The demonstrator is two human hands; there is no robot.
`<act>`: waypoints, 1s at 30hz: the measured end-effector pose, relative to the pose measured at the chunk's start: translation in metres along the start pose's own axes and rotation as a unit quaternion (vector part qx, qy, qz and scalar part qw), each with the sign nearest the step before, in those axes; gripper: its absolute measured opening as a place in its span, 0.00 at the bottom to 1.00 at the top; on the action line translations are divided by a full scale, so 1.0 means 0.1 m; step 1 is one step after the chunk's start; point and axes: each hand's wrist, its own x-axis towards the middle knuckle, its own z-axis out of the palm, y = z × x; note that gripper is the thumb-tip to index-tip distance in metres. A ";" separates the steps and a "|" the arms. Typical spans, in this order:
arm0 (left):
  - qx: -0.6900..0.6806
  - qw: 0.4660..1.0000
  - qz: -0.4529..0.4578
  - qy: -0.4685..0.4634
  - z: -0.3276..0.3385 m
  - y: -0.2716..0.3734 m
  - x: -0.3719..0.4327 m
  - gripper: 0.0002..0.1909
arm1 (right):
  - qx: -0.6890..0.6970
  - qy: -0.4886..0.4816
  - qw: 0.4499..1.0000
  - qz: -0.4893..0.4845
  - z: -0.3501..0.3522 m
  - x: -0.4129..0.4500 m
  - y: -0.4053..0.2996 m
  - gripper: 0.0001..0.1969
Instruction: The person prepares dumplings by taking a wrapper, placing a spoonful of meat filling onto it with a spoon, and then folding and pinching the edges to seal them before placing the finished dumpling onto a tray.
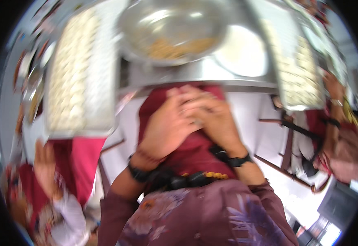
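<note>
My left hand (169,126) and my right hand (212,113) are together over my dark red apron (191,153), with palms touching and fingers overlapping; motion blurs them. No object shows between them. Just beyond, on the metal table (179,73), stands a large steel bowl (173,27) with a crumbly orange-brown filling (179,50) low inside it. Right of the bowl lies a white round plate or lid (243,52); its contents are too blurred to tell.
At left a metal tray (102,77) holds rows of pale dough pieces (70,73); another tray (305,107) with similar pieces (302,77) is at right. Co-workers are on both sides, one raising a hand (43,169) at left. Chair frames (285,175) stand at right.
</note>
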 end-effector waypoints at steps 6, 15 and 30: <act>0.030 0.995 -0.031 0.085 0.22 0.11 -0.13 0.28 | -0.019 0.000 0.999 -0.050 0.10 0.01 0.09 0.07; -0.052 0.997 -0.059 0.020 0.00 0.11 -0.11 0.22 | -0.112 -0.003 0.989 -0.100 0.12 -0.05 0.15 0.05; 0.033 0.983 -0.074 0.166 0.07 0.13 -0.07 0.29 | -0.163 -0.040 0.978 -0.121 0.10 -0.01 0.27 0.06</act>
